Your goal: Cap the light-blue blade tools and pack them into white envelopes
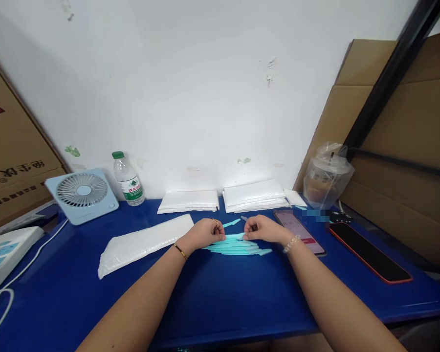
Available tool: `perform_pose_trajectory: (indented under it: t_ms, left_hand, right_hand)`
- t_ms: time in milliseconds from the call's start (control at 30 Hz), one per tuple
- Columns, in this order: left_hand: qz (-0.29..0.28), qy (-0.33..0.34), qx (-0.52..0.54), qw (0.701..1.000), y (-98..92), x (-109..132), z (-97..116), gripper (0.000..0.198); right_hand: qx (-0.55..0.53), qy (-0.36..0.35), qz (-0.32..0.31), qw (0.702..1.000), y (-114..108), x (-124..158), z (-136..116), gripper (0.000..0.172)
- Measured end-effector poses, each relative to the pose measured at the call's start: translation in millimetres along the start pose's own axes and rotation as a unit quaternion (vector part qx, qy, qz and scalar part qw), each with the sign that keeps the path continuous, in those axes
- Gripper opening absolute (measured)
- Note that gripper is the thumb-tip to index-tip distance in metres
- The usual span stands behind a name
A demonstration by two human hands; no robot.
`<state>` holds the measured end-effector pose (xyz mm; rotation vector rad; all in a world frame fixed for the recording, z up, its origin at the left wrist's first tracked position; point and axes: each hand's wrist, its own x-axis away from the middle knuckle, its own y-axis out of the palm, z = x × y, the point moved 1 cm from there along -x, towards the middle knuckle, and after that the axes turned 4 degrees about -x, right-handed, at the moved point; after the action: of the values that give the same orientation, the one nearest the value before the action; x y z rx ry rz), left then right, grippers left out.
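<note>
Several slim turquoise eyebrow razors lie side by side in a small pile on the blue table. Over the pile, my left hand pinches one end of a turquoise eyebrow razor. The fingertips of my right hand are closed at its other end. Just behind my hands, another turquoise razor's narrow tip shows, partly hidden by my left fingers. A white padded mailer lies flat to the left of my left hand, its right end close to my knuckles.
White padded mailers are stacked at the wall, left and right. A lit phone and a red-edged phone lie right. A fan, water bottle and white power strip stand left; a bagged drink cup stands back right.
</note>
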<state>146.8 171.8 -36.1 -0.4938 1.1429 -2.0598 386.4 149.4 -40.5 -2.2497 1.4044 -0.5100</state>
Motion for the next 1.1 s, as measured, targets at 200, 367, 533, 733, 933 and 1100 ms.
perform_pose_trajectory:
  t_ms: [200, 367, 533, 733, 933, 1100]
  left_hand:
    - [0.009, -0.045, 0.034, 0.998, -1.4, -6, -7, 0.028]
    - [0.051, -0.078, -0.015, 0.996, -1.9, -7, -15, 0.024]
    - [0.134, -0.049, -0.076, 0.987, 2.4, -9, -14, 0.037]
    - [0.117, -0.029, -0.11, 0.987, 3.6, -13, -12, 0.019]
    - [0.103, -0.019, -0.086, 0.991, 0.1, -10, -17, 0.023]
    - [0.086, -0.001, -0.068, 0.994, -1.1, -5, -11, 0.026]
  right_hand:
    - [-0.071, -0.02, 0.023, 0.997, -9, -2, 4, 0.028]
    - [-0.015, 0.043, 0.094, 0.995, -21, 2, 13, 0.03]
    - [0.076, 0.066, 0.176, 0.979, -19, -2, 22, 0.032]
    - [0.156, -0.008, 0.233, 0.96, -10, -14, 20, 0.02]
    - [0.117, -0.063, 0.158, 0.979, -2, -2, -2, 0.017]
    - [0.109, -0.058, 0.052, 0.991, 12, -1, -6, 0.017]
